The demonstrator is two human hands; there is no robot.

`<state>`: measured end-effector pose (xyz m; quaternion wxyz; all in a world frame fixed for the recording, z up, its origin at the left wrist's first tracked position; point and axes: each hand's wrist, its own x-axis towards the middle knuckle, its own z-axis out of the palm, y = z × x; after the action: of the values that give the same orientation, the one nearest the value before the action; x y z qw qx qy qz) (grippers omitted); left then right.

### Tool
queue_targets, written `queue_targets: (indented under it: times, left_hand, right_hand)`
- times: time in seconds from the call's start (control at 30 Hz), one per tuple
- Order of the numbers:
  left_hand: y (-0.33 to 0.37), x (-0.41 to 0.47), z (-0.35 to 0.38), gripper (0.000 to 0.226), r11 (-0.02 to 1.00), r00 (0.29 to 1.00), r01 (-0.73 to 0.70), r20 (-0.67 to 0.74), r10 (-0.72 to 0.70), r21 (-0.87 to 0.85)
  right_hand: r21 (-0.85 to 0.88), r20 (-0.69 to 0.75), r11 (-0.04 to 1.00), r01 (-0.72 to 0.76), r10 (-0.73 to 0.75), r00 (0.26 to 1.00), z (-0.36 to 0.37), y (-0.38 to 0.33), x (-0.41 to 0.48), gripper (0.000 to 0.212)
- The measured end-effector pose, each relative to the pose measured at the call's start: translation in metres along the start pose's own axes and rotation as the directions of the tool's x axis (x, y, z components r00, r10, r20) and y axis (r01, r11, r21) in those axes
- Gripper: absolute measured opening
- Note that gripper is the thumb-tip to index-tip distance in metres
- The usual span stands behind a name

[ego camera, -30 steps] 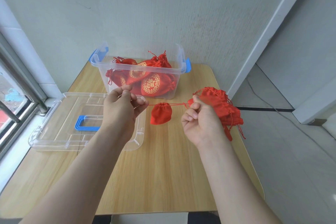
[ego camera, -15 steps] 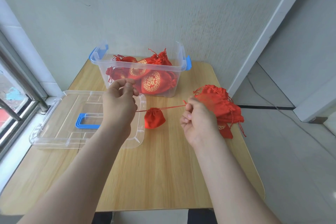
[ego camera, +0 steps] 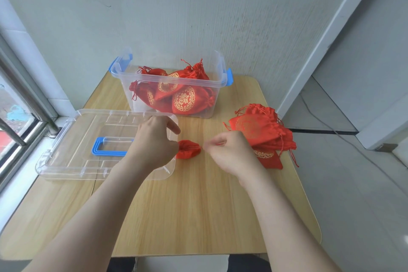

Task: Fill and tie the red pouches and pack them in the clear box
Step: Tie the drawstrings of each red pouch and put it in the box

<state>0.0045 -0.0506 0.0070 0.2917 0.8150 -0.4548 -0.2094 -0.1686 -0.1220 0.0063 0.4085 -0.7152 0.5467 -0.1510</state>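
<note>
A small red pouch [ego camera: 189, 149] lies on the wooden table [ego camera: 198, 216] between my hands. My left hand [ego camera: 154, 141] covers its left end and seems to hold it there, fingers hidden. My right hand [ego camera: 229, 150] pinches the pouch's red drawstring just right of the pouch, blurred by motion. The clear box [ego camera: 172, 83] with blue latches stands at the back and holds several tied red pouches with gold emblems. A pile of flat red pouches [ego camera: 262, 132] lies at the right, behind my right hand.
The clear lid [ego camera: 72, 146] with a blue handle lies flat at the left, partly under my left hand. A window frame [ego camera: 19, 117] runs along the left edge. The table's right edge drops off to the floor.
The pouch hung on its taut strings between my raised hands. Both hands have come down and closer together, and the pouch now lies on the table.
</note>
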Motion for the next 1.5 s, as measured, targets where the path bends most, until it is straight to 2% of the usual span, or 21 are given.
queue_targets:
  times: [0.07, 0.13, 0.33, 0.53, 0.63, 0.73, 0.8, 0.9, 1.0, 1.1, 1.23, 1.33, 1.4, 1.5]
  left_hand:
    - [0.003, -0.001, -0.002, 0.024, 1.000, 0.999, -0.022, -0.029, 0.022, -0.020]
    - [0.004, -0.001, -0.003, 0.018, 0.998, 0.997, -0.064, -0.047, 0.063, -0.002]
    - [0.000, 0.003, 0.003, 0.005, 0.985, 0.985, -0.155, -0.067, 0.160, 0.070]
    - [-0.005, 0.002, 0.003, 0.007, 0.980, 0.974, -0.185, -0.117, 0.193, 0.078]
    - [0.000, -0.002, 0.003, 0.002, 0.964, 0.960, -0.183, -0.178, 0.218, 0.194]
    - [0.004, -0.003, 0.004, 0.008, 0.955, 0.962, -0.149, -0.188, 0.200, 0.256]
    - [0.005, -0.004, 0.005, 0.011, 0.956, 0.967, -0.135, -0.175, 0.185, 0.261]
    - [0.008, -0.008, 0.007, 0.018, 0.964, 0.966, -0.176, -0.151, 0.208, 0.198]
    - [0.010, -0.010, 0.008, 0.031, 0.970, 0.950, -0.219, -0.202, 0.236, 0.105]
    - [0.013, -0.009, 0.007, 0.031, 0.979, 0.945, -0.198, -0.274, 0.180, -0.038]
    - [0.020, -0.009, 0.007, 0.019, 0.956, 0.960, -0.187, -0.248, 0.130, -0.225]
    - [0.019, -0.009, 0.008, 0.015, 0.925, 0.980, -0.174, -0.149, 0.130, -0.337]
    - [0.017, -0.010, 0.011, 0.017, 0.923, 0.988, -0.152, -0.080, 0.132, -0.354]
    - [0.016, -0.011, 0.014, 0.025, 0.931, 0.989, -0.145, -0.053, 0.135, -0.336]
  right_hand:
    - [-0.206, -0.061, 0.975, 0.081, -0.095, 0.994, 0.005, 0.003, -0.001, 0.018]
    - [-0.329, -0.103, 0.936, 0.128, -0.171, 0.980, 0.009, 0.005, 0.001, 0.023]
    - [-0.460, -0.109, 0.886, 0.053, -0.115, 0.987, 0.011, 0.004, 0.001, 0.027]
    - [-0.620, -0.180, 0.783, 0.057, -0.213, 0.960, 0.013, 0.004, 0.000, 0.021]
    - [-0.529, -0.235, 0.841, 0.116, -0.276, 0.932, 0.013, 0.003, 0.007, 0.017]
    - [-0.263, -0.280, 0.950, 0.169, -0.243, 0.929, 0.014, 0.001, 0.011, 0.020]
    - [-0.121, -0.283, 0.978, 0.169, -0.197, 0.939, 0.017, 0.001, 0.013, 0.021]
    - [0.034, -0.316, 0.975, 0.220, -0.199, 0.928, 0.021, 0.002, 0.014, 0.021]
    - [0.022, -0.368, 0.950, 0.311, -0.282, 0.886, 0.019, 0.000, 0.013, 0.019]
    - [0.075, -0.367, 0.929, 0.363, -0.313, 0.876, 0.019, -0.003, 0.013, 0.018]
    - [0.173, -0.333, 0.924, 0.340, -0.270, 0.903, 0.019, -0.005, 0.014, 0.017]
    - [0.294, -0.242, 0.922, 0.251, -0.182, 0.953, 0.018, -0.007, 0.011, 0.021]
    - [0.372, -0.185, 0.911, 0.177, -0.114, 0.976, 0.017, -0.010, 0.007, 0.026]
    - [0.470, -0.110, 0.880, 0.061, -0.010, 0.994, 0.012, -0.013, 0.004, 0.022]
